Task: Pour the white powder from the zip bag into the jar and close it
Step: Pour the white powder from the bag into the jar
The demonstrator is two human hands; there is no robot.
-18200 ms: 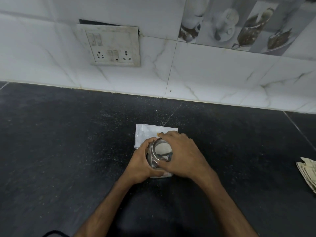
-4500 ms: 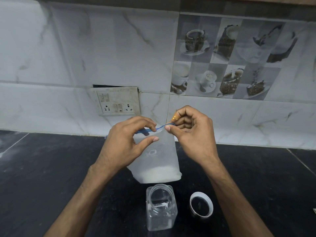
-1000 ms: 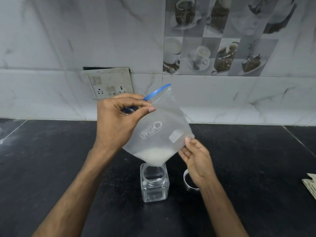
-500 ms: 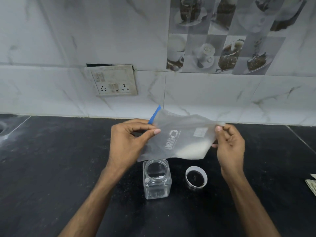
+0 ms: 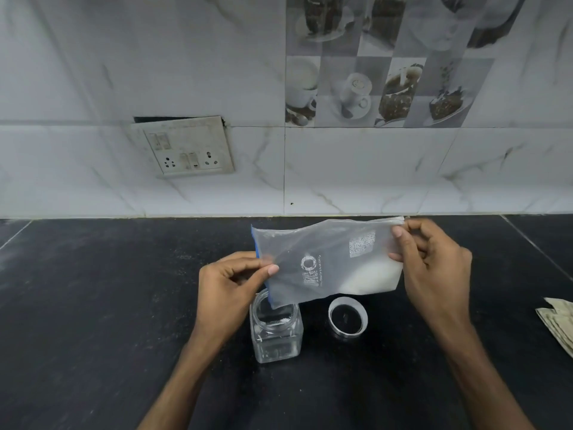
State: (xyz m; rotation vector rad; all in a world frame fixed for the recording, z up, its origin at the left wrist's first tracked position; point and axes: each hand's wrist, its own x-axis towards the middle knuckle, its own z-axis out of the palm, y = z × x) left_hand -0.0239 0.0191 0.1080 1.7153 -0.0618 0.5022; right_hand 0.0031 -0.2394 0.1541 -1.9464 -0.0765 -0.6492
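Both hands point(image 5: 432, 268) tilt zip bag point(image 5: 328, 262) over jar point(image 5: 276, 333) (lid point(image 5: 348, 318) beside)

A black speckled stone desk point(image 5: 93, 305) runs across the lower part of the view, with faint pale dust on its left side. Behind it stands a wall of white marbled tiles point(image 5: 372, 172). A grimy switch and socket plate point(image 5: 186, 147) sits on the wall at the left, slightly askew, with a dark gap above it. Up and to the right are grey picture tiles point(image 5: 387, 72) showing cups and desserts. A stack of folded papers point(image 5: 558, 324) lies at the desk's right edge, partly cut off.
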